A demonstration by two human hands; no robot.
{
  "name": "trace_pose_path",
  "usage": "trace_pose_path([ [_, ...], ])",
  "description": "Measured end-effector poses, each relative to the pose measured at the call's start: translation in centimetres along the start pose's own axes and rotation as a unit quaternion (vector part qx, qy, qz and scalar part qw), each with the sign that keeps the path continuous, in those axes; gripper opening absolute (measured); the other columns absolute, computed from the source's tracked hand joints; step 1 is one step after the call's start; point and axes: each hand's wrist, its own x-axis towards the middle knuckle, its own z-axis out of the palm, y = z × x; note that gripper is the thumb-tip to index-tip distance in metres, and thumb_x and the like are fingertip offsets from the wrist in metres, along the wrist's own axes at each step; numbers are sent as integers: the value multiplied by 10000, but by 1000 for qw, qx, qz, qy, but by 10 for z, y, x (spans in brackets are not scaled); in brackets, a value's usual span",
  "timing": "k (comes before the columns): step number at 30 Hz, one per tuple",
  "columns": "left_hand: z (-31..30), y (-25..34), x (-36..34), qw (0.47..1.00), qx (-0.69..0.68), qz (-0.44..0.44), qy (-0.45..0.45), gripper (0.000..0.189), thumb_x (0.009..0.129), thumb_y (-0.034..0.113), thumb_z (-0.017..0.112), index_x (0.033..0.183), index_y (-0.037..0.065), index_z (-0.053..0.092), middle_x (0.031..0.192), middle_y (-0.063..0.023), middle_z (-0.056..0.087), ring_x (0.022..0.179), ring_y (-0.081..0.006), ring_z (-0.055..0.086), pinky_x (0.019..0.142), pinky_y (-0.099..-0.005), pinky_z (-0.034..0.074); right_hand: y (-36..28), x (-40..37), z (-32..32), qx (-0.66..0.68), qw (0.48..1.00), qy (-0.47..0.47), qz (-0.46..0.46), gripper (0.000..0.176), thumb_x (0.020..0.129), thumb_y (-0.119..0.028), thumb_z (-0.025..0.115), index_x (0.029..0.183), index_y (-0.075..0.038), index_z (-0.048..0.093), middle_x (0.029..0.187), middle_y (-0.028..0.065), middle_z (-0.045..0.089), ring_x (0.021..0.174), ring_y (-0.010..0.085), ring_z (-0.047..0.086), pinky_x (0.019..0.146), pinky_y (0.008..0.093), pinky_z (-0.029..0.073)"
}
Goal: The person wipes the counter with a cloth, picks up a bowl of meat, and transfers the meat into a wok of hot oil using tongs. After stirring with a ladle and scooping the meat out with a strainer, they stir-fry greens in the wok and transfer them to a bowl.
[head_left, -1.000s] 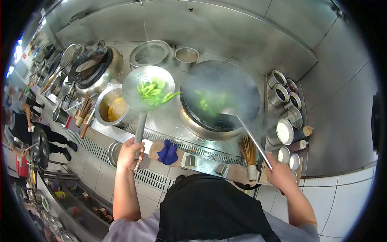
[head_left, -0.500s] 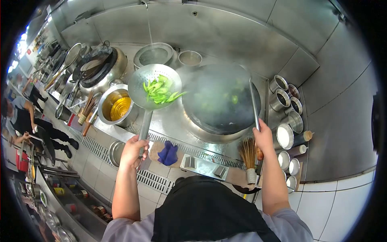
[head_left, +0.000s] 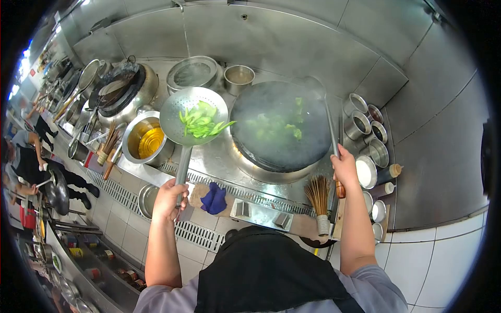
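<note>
My left hand [head_left: 171,200] is closed round the metal handle of a perforated strainer [head_left: 172,112], which holds green vegetable pieces [head_left: 200,121] above the counter, left of the wok. In my right hand [head_left: 344,168] is the long handle of a ladle [head_left: 330,117]. The ladle's head, blurred by steam, is over the far right edge of the large dark wok [head_left: 271,159]. More green pieces [head_left: 296,132] lie in the steaming wok.
An oil pot [head_left: 130,136] stands left of the strainer. Metal containers [head_left: 357,125] line the right side. A bamboo brush [head_left: 317,195] and a blue cloth [head_left: 213,199] lie near the front edge. At far left, a person [head_left: 26,156] holds a wok.
My right hand and the ladle have shifted slightly, and more green pieces show spread in the wok. The view has moved a little. The strainer remains held up with its vegetables.
</note>
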Motion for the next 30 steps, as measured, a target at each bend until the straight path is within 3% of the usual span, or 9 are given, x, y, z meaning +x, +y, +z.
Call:
trace_pose_path([
  [3,1,1,0,1000,-9,2,-9,199,797,74,583,973,3,524,632,-38,513,393,-122,437,367,-250,337,29,10,13,2,1000,1,22,515,855,-87,537,1355,-17,435,641,57,541,405,138,495,380,300,427],
  [8,1,0,1,1000,-3,3,-8,187,797,77,585,960,10,522,635,-33,515,402,-118,444,370,-247,337,40,-17,43,175,969,-136,109,243,871,-91,531,1110,-46,544,608,25,492,396,137,463,358,289,391],
  [10,1,0,3,1000,6,6,0,174,799,79,586,947,15,521,637,-29,515,407,-116,447,371,-246,336,32,-32,43,294,912,-212,190,231,882,-101,533,1110,-69,519,615,27,494,399,127,457,353,279,348],
  [15,-2,-5,3,1000,22,14,-8,111,809,85,580,884,33,517,635,-20,520,424,-108,455,373,-232,335,27,-47,17,404,828,-313,230,287,902,-95,502,1187,-65,493,619,35,482,389,126,432,352,272,318],
  [23,-11,-20,8,998,32,57,-24,108,786,66,602,834,23,515,610,-38,519,403,-117,454,372,-239,340,25,-84,-18,301,882,-296,209,403,871,-73,494,1273,-53,481,615,35,500,375,110,443,336,241,356],
  [27,-17,-26,8,996,27,67,-45,160,788,64,598,919,0,532,623,-40,518,399,-114,446,370,-240,335,26,-97,-21,57,974,-194,98,509,816,-10,523,1322,-34,473,654,90,576,428,194,521,406,288,428],
  [28,-17,-25,5,996,30,66,-47,160,788,64,598,919,0,532,623,-40,518,399,-114,446,370,-240,335,25,-96,-20,-98,985,-126,-66,520,810,-22,531,1325,-18,459,718,127,605,528,243,574,495,324,465],
  [29,-15,-24,1,996,8,65,-54,207,790,60,595,973,-13,533,622,-41,515,397,-115,445,369,-238,335,21,-97,-20,-249,941,-51,-225,534,804,-33,539,1328,-2,444,782,165,635,627,293,626,583,360,501],
  [30,-13,-24,-2,996,-15,64,-64,256,791,57,591,1027,-26,534,622,-41,512,396,-115,445,367,-237,336,13,-94,-21,-243,949,-53,-196,570,788,-64,571,1339,-24,429,928,207,637,830,368,631,741,414,495],
])
